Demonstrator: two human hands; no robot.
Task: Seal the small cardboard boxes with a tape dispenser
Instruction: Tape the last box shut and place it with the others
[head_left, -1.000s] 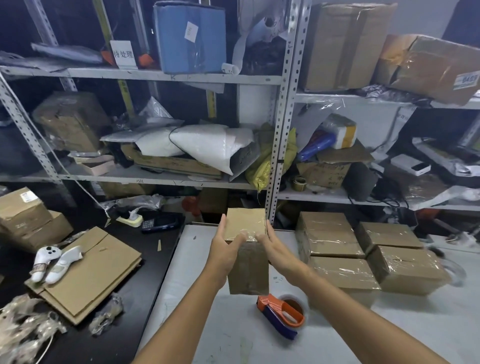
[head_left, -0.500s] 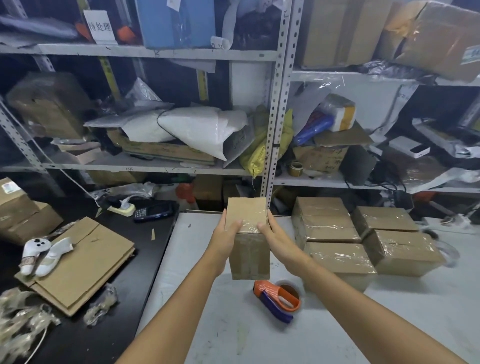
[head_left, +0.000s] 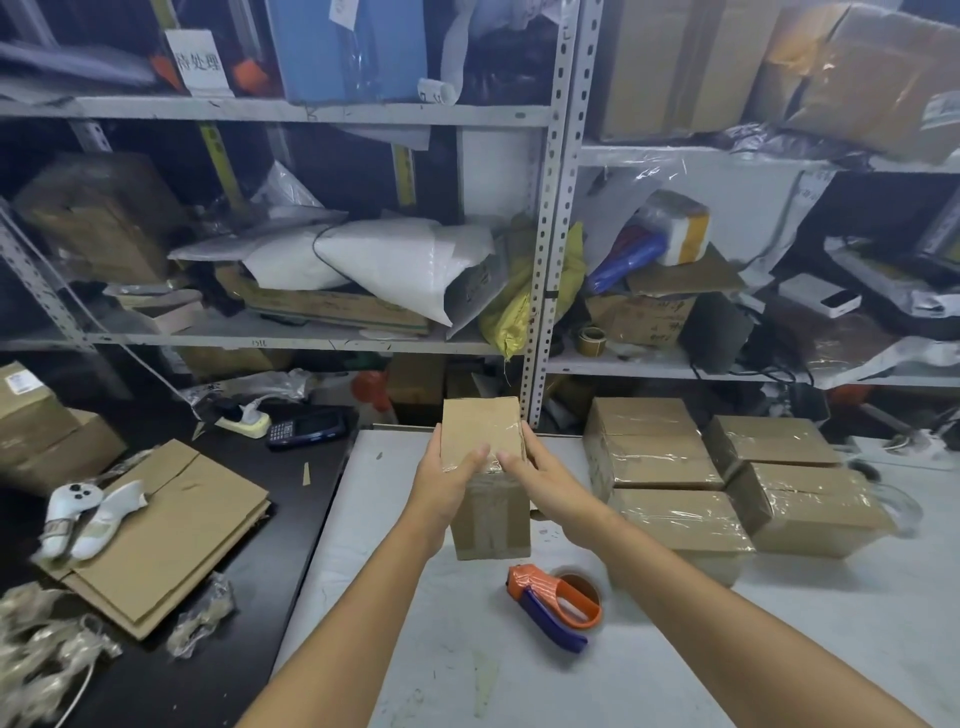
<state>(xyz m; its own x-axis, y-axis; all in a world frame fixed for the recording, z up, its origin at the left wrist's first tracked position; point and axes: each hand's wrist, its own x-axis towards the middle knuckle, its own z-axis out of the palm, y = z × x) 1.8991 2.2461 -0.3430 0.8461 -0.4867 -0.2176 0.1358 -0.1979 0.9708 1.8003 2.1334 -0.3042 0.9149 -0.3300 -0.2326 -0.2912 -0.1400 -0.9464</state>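
A small cardboard box (head_left: 488, 519) stands upright on the grey table (head_left: 441, 649), with clear tape over its top and down its front. My left hand (head_left: 447, 483) holds its left side and my right hand (head_left: 545, 478) its right side. Both thumbs lie over the top front edge and nearly meet. The orange and blue tape dispenser (head_left: 558, 603) lies on the table just in front of the box, apart from both hands.
Several taped boxes (head_left: 680, 519) are stacked close to the right of the held box. Metal shelving (head_left: 545, 260) full of parcels rises right behind. On the black table at left lie flattened cardboard (head_left: 171, 525), white controllers (head_left: 78, 514) and a handheld scanner (head_left: 306, 428).
My thumbs have slid inward along the box's top front edge until they almost touch. The box has stayed in about the same place.
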